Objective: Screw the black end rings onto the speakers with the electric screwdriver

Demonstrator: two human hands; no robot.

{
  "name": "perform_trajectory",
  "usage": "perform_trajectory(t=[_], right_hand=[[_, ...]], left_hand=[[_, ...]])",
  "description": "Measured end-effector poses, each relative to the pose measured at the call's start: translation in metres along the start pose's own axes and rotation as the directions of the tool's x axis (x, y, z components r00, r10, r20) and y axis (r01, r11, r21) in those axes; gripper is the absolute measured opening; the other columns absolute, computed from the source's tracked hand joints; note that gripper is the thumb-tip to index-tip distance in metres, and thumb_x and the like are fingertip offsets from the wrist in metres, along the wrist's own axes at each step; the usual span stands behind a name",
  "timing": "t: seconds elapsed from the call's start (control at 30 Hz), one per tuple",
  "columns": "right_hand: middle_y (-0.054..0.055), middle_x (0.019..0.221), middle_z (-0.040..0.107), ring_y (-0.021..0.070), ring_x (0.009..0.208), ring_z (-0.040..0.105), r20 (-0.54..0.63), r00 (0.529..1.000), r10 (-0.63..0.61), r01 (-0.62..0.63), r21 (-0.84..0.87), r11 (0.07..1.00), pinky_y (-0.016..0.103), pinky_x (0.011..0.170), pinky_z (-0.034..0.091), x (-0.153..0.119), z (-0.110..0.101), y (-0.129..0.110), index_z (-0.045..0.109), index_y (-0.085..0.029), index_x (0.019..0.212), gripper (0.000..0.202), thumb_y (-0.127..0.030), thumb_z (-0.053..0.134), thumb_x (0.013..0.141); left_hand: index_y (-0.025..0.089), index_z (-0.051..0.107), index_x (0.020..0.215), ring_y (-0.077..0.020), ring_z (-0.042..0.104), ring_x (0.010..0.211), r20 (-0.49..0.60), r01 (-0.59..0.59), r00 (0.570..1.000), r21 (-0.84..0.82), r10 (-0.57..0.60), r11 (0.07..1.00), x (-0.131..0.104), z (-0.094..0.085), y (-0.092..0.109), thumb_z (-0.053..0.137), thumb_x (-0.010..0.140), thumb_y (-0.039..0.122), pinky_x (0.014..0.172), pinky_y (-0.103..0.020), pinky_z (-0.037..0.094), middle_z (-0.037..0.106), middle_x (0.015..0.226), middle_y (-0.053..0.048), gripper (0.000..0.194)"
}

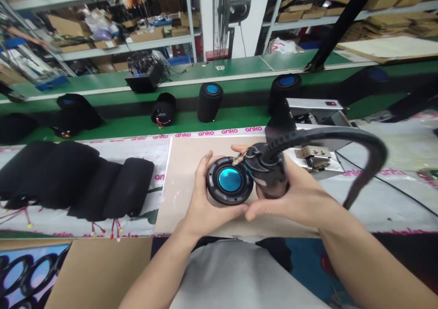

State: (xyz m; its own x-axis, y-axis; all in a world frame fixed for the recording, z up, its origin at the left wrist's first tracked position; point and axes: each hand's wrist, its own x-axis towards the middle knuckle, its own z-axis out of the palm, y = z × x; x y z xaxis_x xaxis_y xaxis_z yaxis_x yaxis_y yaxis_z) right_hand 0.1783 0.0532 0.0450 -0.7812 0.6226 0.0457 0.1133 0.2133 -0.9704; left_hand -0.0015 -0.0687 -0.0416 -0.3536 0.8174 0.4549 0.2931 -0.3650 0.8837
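Note:
My left hand [205,199] wraps round a black round speaker end [212,191] with a shiny blue disc in its middle. It is face up above a beige board [185,181]; how deep its body is cannot be seen. My right hand [290,199] grips a black electric screwdriver [273,176], which has a thick curved cable. The screwdriver is close beside the speaker end, on its right. Its tip is hidden. Both thumbs come near each other in front of the two things.
Black cloth-covered speaker bodies [68,172] with loose red wires lie at left. Further speakers [210,103] stand on the green belt [185,117] behind. A metal machine [316,140] stands at right. An open carton [102,268] with black rings is at lower left.

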Motion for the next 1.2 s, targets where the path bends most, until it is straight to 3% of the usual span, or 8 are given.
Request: perform_trajectory(t=[0.1,0.27,0.47,0.6,0.87,0.97,1.07,1.2], right_hand=[[-0.002,0.143,0.071,0.0281,0.125,0.075,-0.004,0.999,0.033,-0.033,-0.056,0.998,0.039,0.103,0.071,0.005,-0.002,0.001,0.066,-0.046,0.147,0.089,-0.041,0.105,0.067],[-0.004,0.135,0.074,0.0281,0.127,0.074,-0.068,0.998,-0.011,0.004,-0.100,0.995,0.041,0.108,0.068,0.004,0.002,0.002,0.071,-0.044,0.140,0.082,-0.045,0.105,0.065],[-0.005,0.142,0.070,0.0286,0.141,0.066,-0.053,0.998,0.022,-0.018,0.070,0.997,0.043,0.118,0.062,-0.003,0.005,0.010,0.069,-0.046,0.139,0.084,-0.030,0.106,0.066],[-0.004,0.146,0.069,0.0317,0.143,0.064,-0.063,0.997,0.040,-0.037,0.052,0.998,0.052,0.123,0.057,-0.004,0.007,0.014,0.069,-0.046,0.139,0.084,-0.034,0.107,0.065],[0.000,0.132,0.075,0.0335,0.122,0.074,0.033,0.999,0.028,-0.019,-0.246,0.969,0.054,0.111,0.065,0.007,-0.005,-0.001,0.066,-0.044,0.147,0.084,-0.062,0.099,0.072],[0.000,0.123,0.077,0.0308,0.113,0.076,0.095,0.995,0.027,0.000,-0.273,0.962,0.048,0.108,0.066,0.012,-0.014,-0.005,0.066,-0.041,0.147,0.084,-0.060,0.100,0.072],[0.000,0.124,0.077,0.0282,0.109,0.077,0.147,0.988,0.043,-0.002,-0.268,0.963,0.038,0.092,0.069,0.016,-0.021,-0.010,0.064,-0.040,0.149,0.088,-0.060,0.101,0.072],[0.000,0.105,0.078,0.0248,0.086,0.077,0.163,0.986,0.041,0.019,-0.351,0.936,0.034,0.077,0.067,0.022,-0.023,-0.022,0.065,-0.037,0.147,0.083,-0.055,0.099,0.073]], left_hand=[[0.038,0.020,0.171,-0.0344,0.063,0.149,0.013,-0.029,1.000,-0.012,0.029,1.000,0.001,0.001,0.000,0.100,0.077,0.053,0.125,-0.051,0.054,0.055,0.162,-0.016,0.125],[0.038,0.021,0.171,-0.0336,0.063,0.149,0.016,-0.057,0.998,-0.005,0.057,0.998,0.000,0.001,-0.001,0.099,0.078,0.054,0.126,-0.052,0.053,0.054,0.161,-0.016,0.123],[0.036,0.024,0.171,-0.0351,0.063,0.148,0.007,-0.056,0.998,-0.013,0.056,0.998,0.002,0.000,-0.002,0.098,0.077,0.060,0.125,-0.052,0.053,0.055,0.159,-0.017,0.121],[0.037,0.024,0.171,-0.0347,0.064,0.147,0.011,-0.081,0.997,-0.013,0.082,0.997,0.003,0.000,-0.001,0.097,0.079,0.060,0.124,-0.052,0.054,0.056,0.158,-0.016,0.119],[0.039,0.021,0.172,-0.0353,0.066,0.145,0.045,-0.095,0.995,0.035,0.093,0.995,0.006,-0.003,0.003,0.098,0.080,0.056,0.121,-0.053,0.056,0.059,0.160,-0.015,0.121],[0.039,0.021,0.172,-0.0352,0.065,0.147,0.047,-0.105,0.994,0.040,0.103,0.994,0.006,-0.003,0.004,0.096,0.083,0.053,0.123,-0.053,0.055,0.059,0.160,-0.014,0.117],[0.039,0.025,0.171,-0.0343,0.064,0.148,0.032,-0.116,0.993,0.041,0.115,0.992,0.005,-0.001,0.002,0.096,0.083,0.053,0.126,-0.054,0.052,0.059,0.162,-0.013,0.114],[0.037,0.029,0.168,-0.0352,0.064,0.147,-0.008,-0.076,0.997,0.088,0.077,0.993,0.003,0.000,-0.002,0.096,0.078,0.063,0.122,-0.053,0.055,0.059,0.162,-0.013,0.115]])
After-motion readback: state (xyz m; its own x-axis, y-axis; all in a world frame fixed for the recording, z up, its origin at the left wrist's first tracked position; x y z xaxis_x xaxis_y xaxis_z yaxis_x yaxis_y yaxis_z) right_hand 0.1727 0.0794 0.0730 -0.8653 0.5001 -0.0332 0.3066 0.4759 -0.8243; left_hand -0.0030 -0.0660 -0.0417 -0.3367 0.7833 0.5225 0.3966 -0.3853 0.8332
